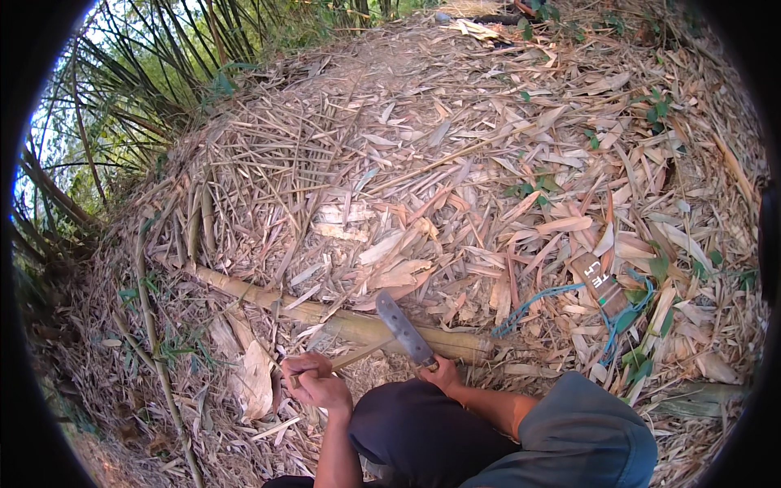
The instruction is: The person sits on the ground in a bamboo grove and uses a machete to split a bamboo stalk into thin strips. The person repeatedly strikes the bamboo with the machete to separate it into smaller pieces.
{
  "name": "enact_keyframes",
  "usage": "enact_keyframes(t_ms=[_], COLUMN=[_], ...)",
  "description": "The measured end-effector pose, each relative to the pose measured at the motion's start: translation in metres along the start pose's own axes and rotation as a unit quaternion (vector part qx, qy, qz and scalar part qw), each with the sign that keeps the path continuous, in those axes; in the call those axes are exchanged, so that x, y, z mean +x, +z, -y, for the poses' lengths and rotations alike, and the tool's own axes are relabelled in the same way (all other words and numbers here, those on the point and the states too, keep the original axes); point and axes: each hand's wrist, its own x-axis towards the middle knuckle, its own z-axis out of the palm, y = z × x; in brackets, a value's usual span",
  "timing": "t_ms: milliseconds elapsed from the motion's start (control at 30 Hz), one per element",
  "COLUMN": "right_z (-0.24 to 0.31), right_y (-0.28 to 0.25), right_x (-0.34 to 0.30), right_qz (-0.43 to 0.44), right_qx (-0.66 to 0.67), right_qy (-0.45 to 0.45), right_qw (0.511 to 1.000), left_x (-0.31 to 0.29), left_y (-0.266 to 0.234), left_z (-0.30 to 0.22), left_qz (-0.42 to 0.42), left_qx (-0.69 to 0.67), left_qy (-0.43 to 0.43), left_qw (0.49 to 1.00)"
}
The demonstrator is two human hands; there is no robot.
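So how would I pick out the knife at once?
Find the thick bamboo pole lying on the dry leaves. Overlapping its right half in view is the knife, whose broad gray metal blade stands out from their tan.

My left hand grips a thin, pale bamboo strip; my right hand holds a broad, grey metal knife over a long, yellow-brown bamboo pole lying among dry tan leaves.
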Motion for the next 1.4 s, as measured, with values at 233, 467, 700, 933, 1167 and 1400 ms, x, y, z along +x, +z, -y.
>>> enact_keyframes(t_ms=[233, 467, 700, 933, 1167, 1400], right_z=[-0.004, 0.010, -0.005, -0.004, -0.004, 0.004], right_y=[-0.010, 0.000, -0.009, -0.005, -0.012, -0.006], right_x=[0.020, 0.014, 0.026, 0.023, 0.007, 0.009], right_qz=[-0.012, 0.068, 0.031, 0.024, -0.009, -0.008], right_qx=[-0.008, 0.096, -0.053, -0.052, -0.038, -0.029], right_qy=[-0.010, 0.015, -0.012, 0.003, 0.013, 0.021], right_qw=[1.000, 0.993, 0.998, 0.998, 0.999, 0.999], left_x=[0.015, 0.009, -0.001, 0.007, 0.019, 0.023], left_y=[0.000, -0.031, -0.013, -0.018, -0.036, -0.012], left_z=[0.006, 0.025, -0.003, -0.008, 0.013, 0.018], left_qz=[-0.007, 0.119, 0.063, 0.053, 0.064, 0.006], left_qx=[-0.030, 0.324, 0.107, 0.089, 0.242, -0.059], left_qy=[-0.007, 0.126, 0.055, 0.034, 0.064, 0.001], left_qw=[1.000, 0.930, 0.991, 0.994, 0.966, 0.998])
